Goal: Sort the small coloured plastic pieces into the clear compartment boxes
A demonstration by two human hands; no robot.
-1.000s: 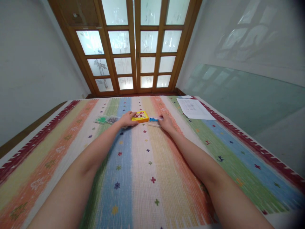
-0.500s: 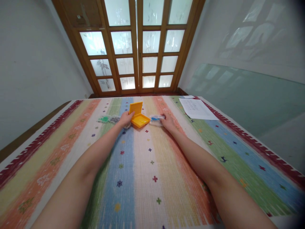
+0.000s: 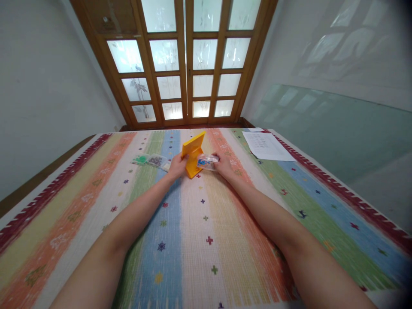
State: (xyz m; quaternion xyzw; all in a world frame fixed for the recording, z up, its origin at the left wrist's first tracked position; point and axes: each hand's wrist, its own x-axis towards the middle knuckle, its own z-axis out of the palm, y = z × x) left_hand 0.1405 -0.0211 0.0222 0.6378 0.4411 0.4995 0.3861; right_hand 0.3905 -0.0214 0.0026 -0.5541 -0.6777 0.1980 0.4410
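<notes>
Two arms (image 3: 146,212) stretched forward, left hand (image 3: 177,166) gripping opened yellow case (image 3: 192,166), right hand (image 3: 223,165) gripping clear box (image 3: 206,162)

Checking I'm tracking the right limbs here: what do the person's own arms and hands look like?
Both the left arm and right arm are bare as far as they show: no sleeves, watch, bracelet or markings. The left hand and right hand are ungloved; rings are too small to tell.
</notes>
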